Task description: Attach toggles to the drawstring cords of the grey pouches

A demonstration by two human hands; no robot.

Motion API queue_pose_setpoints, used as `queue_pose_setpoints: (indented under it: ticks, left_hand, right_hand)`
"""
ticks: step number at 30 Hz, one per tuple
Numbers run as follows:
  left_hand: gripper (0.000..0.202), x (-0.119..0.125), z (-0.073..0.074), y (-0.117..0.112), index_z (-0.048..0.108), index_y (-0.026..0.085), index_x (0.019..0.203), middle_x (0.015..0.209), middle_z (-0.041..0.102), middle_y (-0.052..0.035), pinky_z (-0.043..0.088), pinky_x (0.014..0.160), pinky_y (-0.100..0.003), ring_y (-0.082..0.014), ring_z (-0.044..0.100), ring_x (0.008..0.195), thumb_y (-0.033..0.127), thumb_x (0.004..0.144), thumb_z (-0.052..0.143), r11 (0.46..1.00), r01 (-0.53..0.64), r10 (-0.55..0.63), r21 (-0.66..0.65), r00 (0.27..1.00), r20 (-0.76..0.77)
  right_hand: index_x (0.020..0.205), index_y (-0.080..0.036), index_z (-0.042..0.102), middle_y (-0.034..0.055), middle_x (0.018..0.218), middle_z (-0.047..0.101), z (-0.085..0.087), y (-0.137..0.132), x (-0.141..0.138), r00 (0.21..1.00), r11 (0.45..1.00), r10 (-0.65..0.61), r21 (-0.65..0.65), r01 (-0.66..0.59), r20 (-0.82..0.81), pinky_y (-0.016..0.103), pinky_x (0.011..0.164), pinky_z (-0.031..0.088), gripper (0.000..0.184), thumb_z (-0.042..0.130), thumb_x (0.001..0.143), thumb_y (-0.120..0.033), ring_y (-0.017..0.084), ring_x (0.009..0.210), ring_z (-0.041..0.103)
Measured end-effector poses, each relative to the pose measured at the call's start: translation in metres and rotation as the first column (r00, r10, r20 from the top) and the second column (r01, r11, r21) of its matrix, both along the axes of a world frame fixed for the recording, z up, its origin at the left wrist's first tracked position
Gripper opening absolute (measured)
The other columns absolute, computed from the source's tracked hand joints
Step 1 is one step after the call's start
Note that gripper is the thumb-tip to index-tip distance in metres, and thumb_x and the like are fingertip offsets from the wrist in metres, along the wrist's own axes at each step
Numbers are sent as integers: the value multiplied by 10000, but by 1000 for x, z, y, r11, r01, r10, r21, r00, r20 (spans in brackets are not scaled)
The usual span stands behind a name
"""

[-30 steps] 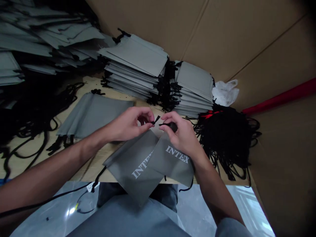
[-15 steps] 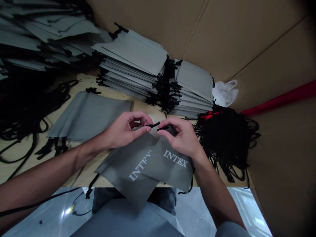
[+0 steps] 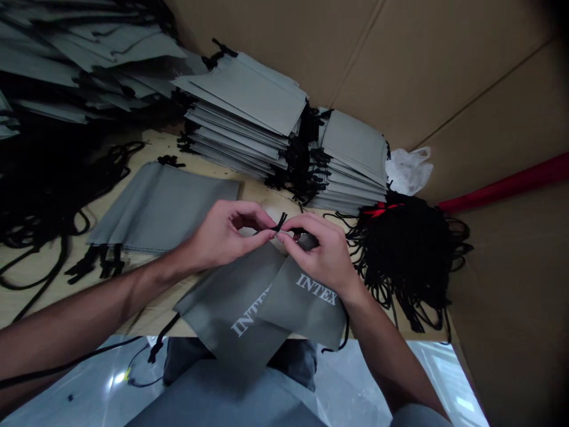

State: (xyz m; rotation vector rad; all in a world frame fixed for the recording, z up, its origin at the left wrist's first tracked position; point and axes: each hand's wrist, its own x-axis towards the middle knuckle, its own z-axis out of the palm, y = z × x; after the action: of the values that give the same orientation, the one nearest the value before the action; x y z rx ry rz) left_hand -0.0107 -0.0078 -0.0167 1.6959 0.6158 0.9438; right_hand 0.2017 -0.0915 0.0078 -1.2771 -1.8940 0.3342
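Just right of the table's middle, at the centre of the frame, two bare hands meet over a short black drawcord [image 3: 281, 222]. The left hand [image 3: 231, 232] pinches it between thumb and forefinger, the tips nearly closed; the right hand [image 3: 320, 244] grips in the same narrow way, its fingers [image 3: 306, 222] almost touching those opposite. The cord's thin ends poke up between them — how the strands run inside the grip is too small to tell.

Below the hands, in the lower centre, lie two grey INTEX drawstring pouches: the right-hand pouch [image 3: 302, 320] overlaps the left-hand pouch [image 3: 222, 308] (hiding the end of its white lettering), and both hang past the near edge of the table [image 3: 253, 193].

A fanned group of grey pouches [image 3: 178, 204] lies at centre left. Behind, in the upper middle, stand a tall pouch stack [image 3: 258, 95] and, just beside it, a smaller pouch stack [image 3: 355, 139]. A bundle of black cords [image 3: 409, 261] with a red tie [image 3: 381, 209] fills the right, near a crumpled clear plastic bag [image 3: 409, 172].
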Motion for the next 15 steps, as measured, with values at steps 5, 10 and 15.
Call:
queue_pose_setpoints:
  ticks: [5, 10, 15]
  left_hand:
    - [88, 0, 1, -2, 841, 177, 932, 919, 857, -53, 652, 792, -189, -145, 802, 823, 213, 852, 838, 1000, 9, -10, 27, 1000, 3]
    - [90, 1, 2, -3, 832, 159, 929, 897, 851, -53, 643, 784, -182, -137, 795, 810, 217, 861, 829, 997, 33, -32, 76, 999, -21]
    - [81, -1, 8, -3, 837, 169, 928, 854, 851, -22, 621, 720, -163, -126, 791, 748, 183, 859, 798, 981, 31, -11, 190, 994, -108]
  right_hand:
    - [1032, -241, 750, 7, 973, 804, -3, -2, -3, 998, 998, -57, 40, 57, -10, 318, 840, 593, 87, 760, 959, -196, 181, 874, 757]
    - [1055, -230, 762, 16, 997, 818, -1, -3, -4, 1000, 1000, -25, 18, 25, -11, 314, 884, 603, 119, 731, 961, -164, 184, 923, 777]
    - [1024, -233, 784, 1, 964, 827, 0, -4, -1, 998, 997, -44, -59, 42, -43, 301, 828, 609, 125, 756, 924, -164, 168, 848, 768]
